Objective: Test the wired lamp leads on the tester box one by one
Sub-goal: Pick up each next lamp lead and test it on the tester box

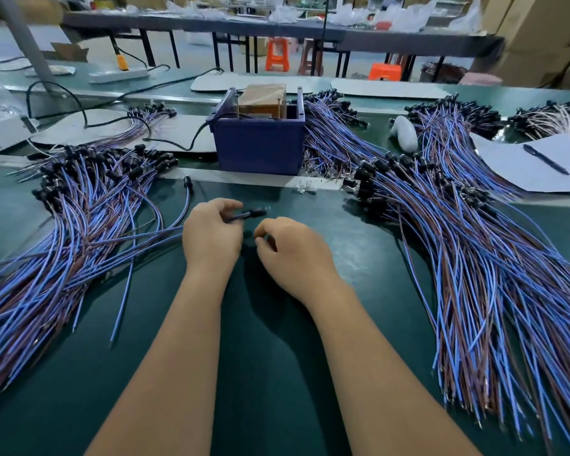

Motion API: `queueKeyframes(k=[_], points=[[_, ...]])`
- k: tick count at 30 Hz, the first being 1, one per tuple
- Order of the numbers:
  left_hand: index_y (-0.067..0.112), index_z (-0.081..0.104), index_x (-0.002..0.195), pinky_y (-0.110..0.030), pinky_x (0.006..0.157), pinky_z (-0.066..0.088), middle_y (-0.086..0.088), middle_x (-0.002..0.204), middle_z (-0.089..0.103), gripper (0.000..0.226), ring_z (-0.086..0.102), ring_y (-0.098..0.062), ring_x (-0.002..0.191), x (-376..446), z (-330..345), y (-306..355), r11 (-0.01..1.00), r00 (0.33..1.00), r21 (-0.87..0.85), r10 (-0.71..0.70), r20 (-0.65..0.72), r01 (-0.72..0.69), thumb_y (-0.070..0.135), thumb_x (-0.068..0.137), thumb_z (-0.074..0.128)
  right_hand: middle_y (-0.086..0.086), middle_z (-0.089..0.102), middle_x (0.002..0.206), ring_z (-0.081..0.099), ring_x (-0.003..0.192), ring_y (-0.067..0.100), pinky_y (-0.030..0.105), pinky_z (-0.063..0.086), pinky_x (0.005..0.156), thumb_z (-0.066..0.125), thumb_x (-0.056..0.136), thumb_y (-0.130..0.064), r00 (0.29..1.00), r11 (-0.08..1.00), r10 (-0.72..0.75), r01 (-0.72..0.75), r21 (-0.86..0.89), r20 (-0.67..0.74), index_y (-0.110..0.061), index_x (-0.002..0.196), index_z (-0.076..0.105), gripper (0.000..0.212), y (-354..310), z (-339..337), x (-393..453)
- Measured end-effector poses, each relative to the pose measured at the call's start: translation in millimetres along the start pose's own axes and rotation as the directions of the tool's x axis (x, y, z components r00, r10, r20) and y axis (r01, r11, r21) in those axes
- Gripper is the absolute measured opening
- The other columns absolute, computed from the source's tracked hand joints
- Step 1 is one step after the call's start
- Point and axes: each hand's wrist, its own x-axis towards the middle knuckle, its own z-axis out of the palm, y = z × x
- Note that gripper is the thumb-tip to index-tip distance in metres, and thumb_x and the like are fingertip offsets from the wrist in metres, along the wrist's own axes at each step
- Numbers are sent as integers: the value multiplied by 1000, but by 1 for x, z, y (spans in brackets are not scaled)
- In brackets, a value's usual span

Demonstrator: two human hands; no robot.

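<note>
The blue tester box (260, 144) stands at the table's middle, with a brown block inside and two upright metal pins. In front of it, my left hand (211, 235) grips one lamp lead (249, 213) near its black holder, which points right toward a small clear bulb tip. My right hand (290, 255) sits just right of it with fingers curled, thumb and forefinger pinched together; I cannot tell whether anything is between them. A large pile of blue and brown leads (79, 218) lies to the left, another pile of leads (474, 258) to the right.
A black power cord (178, 144) runs from the box to the left. Loose clear bulbs (305, 187) lie near the box's front. A white handheld object (405, 133), a sheet of paper (537, 166) and a pen (545, 158) sit at the right. More lead bundles lie behind.
</note>
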Motion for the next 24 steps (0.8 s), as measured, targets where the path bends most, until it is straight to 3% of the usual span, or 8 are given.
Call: queueKeyframes(k=[4,8,11,15,17,19,21,24], points=[[15,75,103,-35,93,52,-8,105,71,30,67,-20,95,2,5,3,986,996,-161,49,80,-35,1,83,57,4,63,96,48,97,27,41,41,80,53,91,-19,995,994,-102,102,-24,9,-11,89,64,14,-3,5,2],[17,75,108,-11,83,46,1,110,65,21,62,3,79,2,9,1,964,991,-233,132,8,-126,9,91,64,2,63,122,48,115,27,41,38,96,54,91,-19,993,994,-100,102,-39,58,-13,119,63,30,4,10,5],[23,75,100,-12,82,44,2,110,54,21,57,-8,85,0,8,6,946,977,-246,211,-24,-211,8,92,63,6,66,115,55,109,26,37,42,95,51,92,-8,1000,983,-17,18,183,-7,-11,117,66,29,4,8,7],[18,73,72,-24,77,47,-1,87,64,28,57,-11,79,-8,-2,27,598,983,-801,121,138,39,12,77,46,13,65,90,61,76,22,33,53,71,38,104,-17,957,490,287,-181,853,39,-7,111,63,27,-1,-5,8],[12,72,67,-31,70,49,-4,76,66,32,60,-18,72,-12,-9,31,302,892,-909,263,368,286,21,77,43,15,67,90,64,73,23,31,55,64,28,107,-37,921,213,339,-272,938,190,-6,115,60,45,-1,-12,10],[6,70,65,-30,67,53,-8,72,66,42,62,-25,68,-17,-15,35,211,717,-847,457,526,487,28,81,38,21,66,102,64,85,26,34,57,75,24,106,-45,895,102,311,-365,926,318,-3,120,60,57,2,-15,11],[5,65,56,-28,65,49,-8,67,57,48,54,-24,64,-22,-14,38,260,595,-770,510,622,582,30,84,35,25,65,110,59,97,27,43,50,95,30,105,-39,894,48,268,-384,922,359,5,121,58,55,4,-16,10],[11,57,49,-31,62,34,-4,61,45,45,42,-18,58,-28,-10,42,483,465,-669,484,742,565,26,87,37,8,68,74,65,69,19,29,55,67,41,104,-32,876,-40,337,-351,935,344,-7,99,65,35,7,-20,9]])
